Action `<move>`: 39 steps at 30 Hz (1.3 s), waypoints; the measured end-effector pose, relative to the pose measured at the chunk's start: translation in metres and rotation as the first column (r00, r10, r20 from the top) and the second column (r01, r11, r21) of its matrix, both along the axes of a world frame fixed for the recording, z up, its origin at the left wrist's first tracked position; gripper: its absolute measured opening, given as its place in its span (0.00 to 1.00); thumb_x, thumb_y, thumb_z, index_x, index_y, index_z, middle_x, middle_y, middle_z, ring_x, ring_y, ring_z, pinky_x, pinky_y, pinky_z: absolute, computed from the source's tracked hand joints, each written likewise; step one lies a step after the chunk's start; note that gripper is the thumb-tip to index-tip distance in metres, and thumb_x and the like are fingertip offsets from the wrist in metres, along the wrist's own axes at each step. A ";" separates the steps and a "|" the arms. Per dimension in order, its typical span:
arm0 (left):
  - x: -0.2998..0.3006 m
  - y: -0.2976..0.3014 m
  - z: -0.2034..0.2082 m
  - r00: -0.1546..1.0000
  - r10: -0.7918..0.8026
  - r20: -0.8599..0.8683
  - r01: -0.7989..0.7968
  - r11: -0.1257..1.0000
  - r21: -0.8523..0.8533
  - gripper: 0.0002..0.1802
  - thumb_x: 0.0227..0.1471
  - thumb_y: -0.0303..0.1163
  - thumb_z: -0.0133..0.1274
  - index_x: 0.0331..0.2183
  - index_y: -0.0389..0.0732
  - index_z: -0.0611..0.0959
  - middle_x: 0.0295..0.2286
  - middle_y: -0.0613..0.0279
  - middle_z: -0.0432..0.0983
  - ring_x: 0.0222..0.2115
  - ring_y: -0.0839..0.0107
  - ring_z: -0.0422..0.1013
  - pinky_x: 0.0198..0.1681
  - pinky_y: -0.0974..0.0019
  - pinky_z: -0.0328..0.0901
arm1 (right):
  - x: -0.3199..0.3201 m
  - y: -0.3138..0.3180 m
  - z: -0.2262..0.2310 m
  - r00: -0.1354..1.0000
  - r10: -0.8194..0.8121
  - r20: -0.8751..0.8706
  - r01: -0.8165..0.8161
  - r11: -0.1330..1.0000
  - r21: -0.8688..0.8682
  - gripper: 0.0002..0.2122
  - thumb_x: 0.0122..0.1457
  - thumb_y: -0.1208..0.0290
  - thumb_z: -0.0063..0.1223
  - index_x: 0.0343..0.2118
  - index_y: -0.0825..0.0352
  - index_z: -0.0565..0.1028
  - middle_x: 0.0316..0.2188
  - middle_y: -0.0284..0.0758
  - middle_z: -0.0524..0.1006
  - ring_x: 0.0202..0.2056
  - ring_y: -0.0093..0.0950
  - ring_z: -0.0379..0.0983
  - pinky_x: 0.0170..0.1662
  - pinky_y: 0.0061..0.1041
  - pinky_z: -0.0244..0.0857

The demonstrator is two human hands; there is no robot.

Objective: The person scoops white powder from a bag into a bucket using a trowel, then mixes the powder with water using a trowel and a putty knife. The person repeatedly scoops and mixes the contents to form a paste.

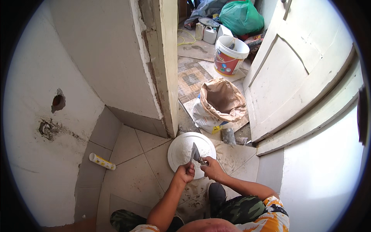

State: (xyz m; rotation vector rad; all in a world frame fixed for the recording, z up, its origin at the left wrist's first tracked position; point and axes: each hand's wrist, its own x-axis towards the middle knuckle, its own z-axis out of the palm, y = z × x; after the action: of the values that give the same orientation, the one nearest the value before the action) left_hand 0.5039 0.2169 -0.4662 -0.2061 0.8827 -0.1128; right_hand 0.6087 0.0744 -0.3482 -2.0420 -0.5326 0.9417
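On the tiled floor before me lies a round white lid (175,156) with white powder (186,149) spread on it. Above it my right hand (211,169) is closed round the handle of a small trowel (196,153), its dark blade pointing away from me. My left hand (185,173) is closed on a narrow grey flat blade (191,155), which meets or overlaps the trowel's edge; its full shape is hidden. Just beyond the lid stands an opened paper sack (205,116) with its brown top rolled out.
A white bucket (228,63) with a red label stands past the sack, near a green bag (241,17) and a white jug (210,35). A white tube (102,161) lies by the left wall. The doorway's broken frame (166,69) and a white door (297,65) flank the sack.
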 end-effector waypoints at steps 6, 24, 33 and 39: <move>-0.012 0.030 0.013 0.987 0.154 -0.048 -0.158 0.984 -0.079 0.11 0.61 0.31 0.46 0.29 0.36 0.78 0.20 0.64 0.76 0.18 0.74 0.72 0.17 0.73 0.68 | 0.007 0.001 0.002 0.952 -0.147 -0.270 0.161 0.986 0.032 0.21 0.56 0.74 0.53 0.54 0.73 0.68 0.26 0.36 0.75 0.18 0.26 0.73 0.16 0.24 0.63; -0.013 -0.058 0.067 0.989 0.098 -0.113 0.146 -0.795 0.589 0.16 0.48 0.24 0.55 0.41 0.39 0.83 0.38 0.57 0.82 0.27 0.60 0.77 0.29 0.61 0.72 | 0.003 -0.029 -0.035 0.055 -0.022 -0.998 0.531 0.847 0.010 0.16 0.68 0.58 0.37 0.42 0.66 0.72 0.20 0.30 0.69 0.13 0.19 0.62 0.12 0.18 0.55; 0.005 -0.040 0.052 0.974 0.160 -0.161 0.222 -0.812 0.539 0.17 0.49 0.26 0.55 0.43 0.38 0.82 0.35 0.56 0.82 0.27 0.60 0.77 0.30 0.62 0.72 | -0.002 -0.037 -0.033 0.065 0.021 -0.998 0.506 0.861 0.052 0.17 0.69 0.60 0.32 0.43 0.68 0.71 0.19 0.32 0.69 0.12 0.20 0.63 0.11 0.20 0.57; 0.008 -0.036 0.044 0.961 0.200 -0.192 0.274 -0.787 0.553 0.14 0.51 0.27 0.55 0.42 0.40 0.84 0.30 0.54 0.82 0.25 0.59 0.77 0.27 0.59 0.70 | 0.002 -0.039 -0.036 0.098 -0.026 -0.995 0.492 0.870 0.026 0.16 0.68 0.59 0.35 0.41 0.67 0.70 0.17 0.31 0.69 0.11 0.20 0.62 0.11 0.20 0.56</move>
State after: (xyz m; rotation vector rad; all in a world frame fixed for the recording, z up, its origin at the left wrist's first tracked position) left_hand 0.5122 0.1808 -0.4218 2.2105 0.7905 0.9070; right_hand 0.6105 0.0350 -0.3841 -0.6964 0.4290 1.5519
